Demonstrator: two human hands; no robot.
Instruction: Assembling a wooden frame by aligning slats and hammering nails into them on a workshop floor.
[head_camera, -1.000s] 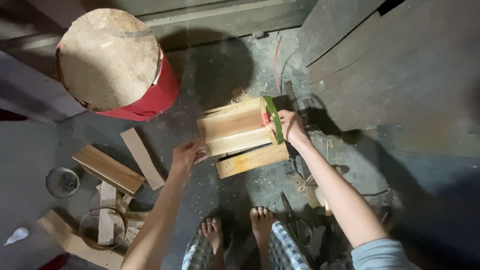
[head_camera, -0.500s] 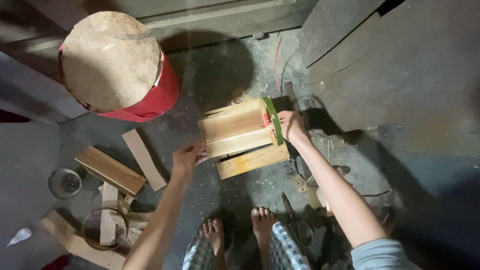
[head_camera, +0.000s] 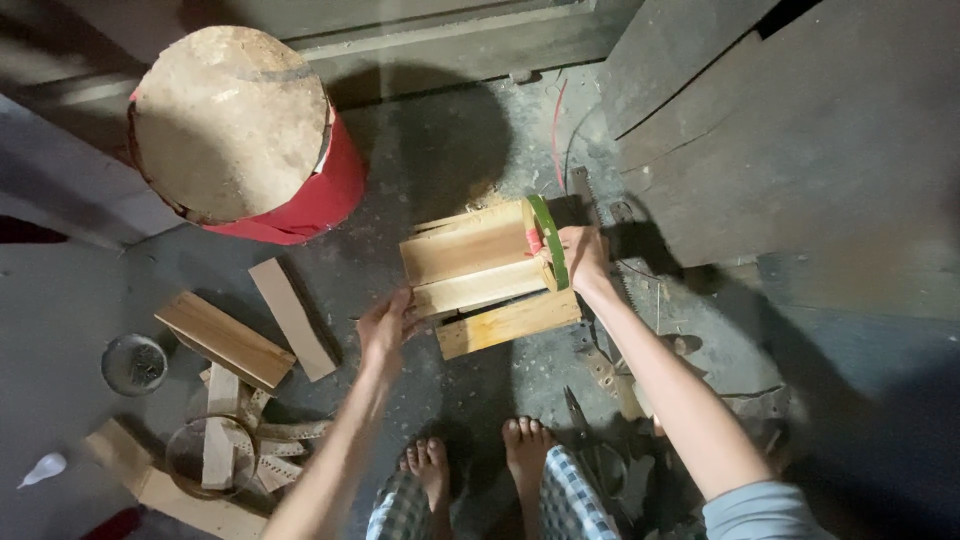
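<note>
Little has shifted since a second ago. The left hand (head_camera: 385, 328) rests open-fingered against the near-left end of the wooden box (head_camera: 485, 272) on the floor (head_camera: 420, 150). Beyond, the right hand (head_camera: 580, 255) grips its far-right end beside the green band (head_camera: 547, 240); the box's long axis runs between them.

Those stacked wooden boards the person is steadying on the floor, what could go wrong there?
The wooden boards lie loosely stacked, steadied only by the left hand and right hand, so one might slip and pinch fingers. The bare feet stand just below the stack and beside what look like metal tools, so a sliding board or a misstep could hurt them.
</note>
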